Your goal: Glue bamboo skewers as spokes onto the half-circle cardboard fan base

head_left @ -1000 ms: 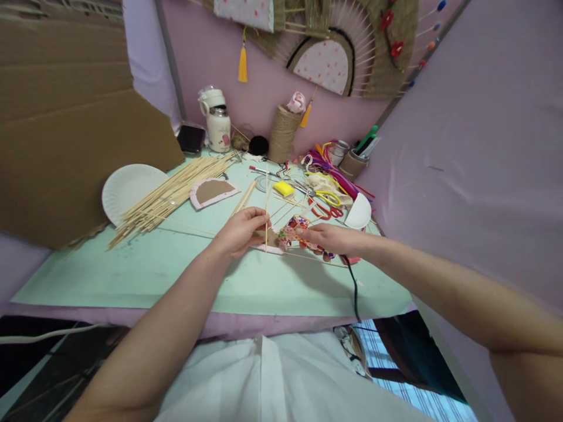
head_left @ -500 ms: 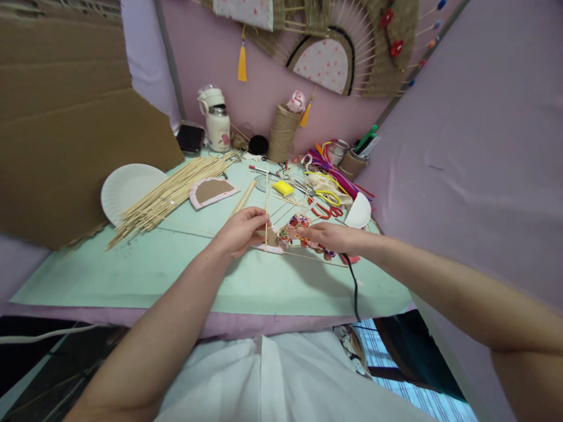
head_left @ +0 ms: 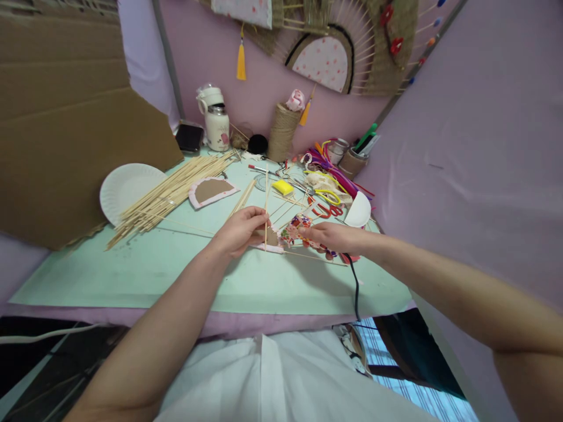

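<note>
My left hand [head_left: 244, 231] pinches a thin bamboo stick [head_left: 266, 196] between thumb and fingers, and the stick points away from me. Under those fingers lies a small cardboard piece [head_left: 271, 237] with a pale fabric edge, partly hidden by the hand. Several sticks fan out from it over the table. My right hand [head_left: 328, 236] is wrapped round a flower-patterned hot glue gun [head_left: 295, 227] with a black cord [head_left: 355, 290]. Its front end is at the right side of the cardboard piece; whether the tip touches it, I cannot tell.
A bundle of bamboo sticks [head_left: 171, 196] overlaps a white paper plate [head_left: 127, 190] at the left. A fabric-edged cardboard shape [head_left: 213, 192] lies behind my left hand. Yellow-handled scissors [head_left: 328, 196], red-handled scissors [head_left: 335, 211] and a yellow block [head_left: 282, 187] lie beyond; a twine spool [head_left: 282, 132] stands behind.
Hardly anything differs. The glue gun and my right hand have shifted very slightly; my left hand keeps its pinch on the stick in the same place.
</note>
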`<state>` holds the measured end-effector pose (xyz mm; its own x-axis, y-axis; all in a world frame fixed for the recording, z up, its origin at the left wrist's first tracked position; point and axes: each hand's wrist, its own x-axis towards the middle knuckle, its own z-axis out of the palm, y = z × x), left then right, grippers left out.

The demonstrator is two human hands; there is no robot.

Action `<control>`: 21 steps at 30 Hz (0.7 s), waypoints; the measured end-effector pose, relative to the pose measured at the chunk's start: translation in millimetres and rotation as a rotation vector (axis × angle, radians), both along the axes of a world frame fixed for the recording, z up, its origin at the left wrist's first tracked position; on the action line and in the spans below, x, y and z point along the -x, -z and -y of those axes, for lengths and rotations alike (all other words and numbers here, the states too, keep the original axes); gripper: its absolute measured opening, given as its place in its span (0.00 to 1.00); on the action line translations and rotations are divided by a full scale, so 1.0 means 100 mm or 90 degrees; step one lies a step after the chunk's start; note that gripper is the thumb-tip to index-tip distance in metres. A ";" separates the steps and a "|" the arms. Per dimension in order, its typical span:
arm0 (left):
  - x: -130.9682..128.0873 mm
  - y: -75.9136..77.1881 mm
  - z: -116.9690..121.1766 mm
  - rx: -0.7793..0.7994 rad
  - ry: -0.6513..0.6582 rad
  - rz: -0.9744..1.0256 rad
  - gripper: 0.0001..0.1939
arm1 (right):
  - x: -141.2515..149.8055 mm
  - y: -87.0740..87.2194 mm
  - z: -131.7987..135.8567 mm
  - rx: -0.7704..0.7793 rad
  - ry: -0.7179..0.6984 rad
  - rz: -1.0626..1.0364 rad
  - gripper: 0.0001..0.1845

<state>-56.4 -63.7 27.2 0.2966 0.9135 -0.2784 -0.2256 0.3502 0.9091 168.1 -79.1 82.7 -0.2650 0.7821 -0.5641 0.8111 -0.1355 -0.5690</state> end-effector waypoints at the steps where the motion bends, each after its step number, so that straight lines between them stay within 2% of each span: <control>1: 0.00 0.00 0.00 0.001 -0.001 -0.002 0.14 | 0.00 0.00 0.00 0.000 0.002 -0.003 0.37; 7: 0.00 -0.01 0.00 -0.001 0.003 0.001 0.16 | 0.01 -0.02 0.01 -0.012 -0.003 0.003 0.36; 13: 0.00 -0.01 0.00 0.008 -0.001 -0.009 0.15 | 0.02 -0.01 -0.01 -0.029 -0.008 0.056 0.35; 16: 0.00 0.00 0.00 0.010 -0.004 -0.011 0.16 | 0.01 -0.07 0.01 -0.050 -0.017 0.102 0.34; 18: 0.00 0.00 0.00 0.006 -0.011 -0.010 0.16 | -0.04 -0.14 0.07 -0.095 -0.032 0.117 0.33; 21: 0.00 -0.03 0.01 -0.009 -0.016 -0.003 0.17 | -0.22 -0.23 0.24 -0.240 -0.050 0.151 0.29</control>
<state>-56.8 -64.5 30.7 0.2716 0.9247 -0.2668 -0.2304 0.3316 0.9149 190.6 -103.1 106.0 -0.2298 0.9270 -0.2964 0.9247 0.1129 -0.3637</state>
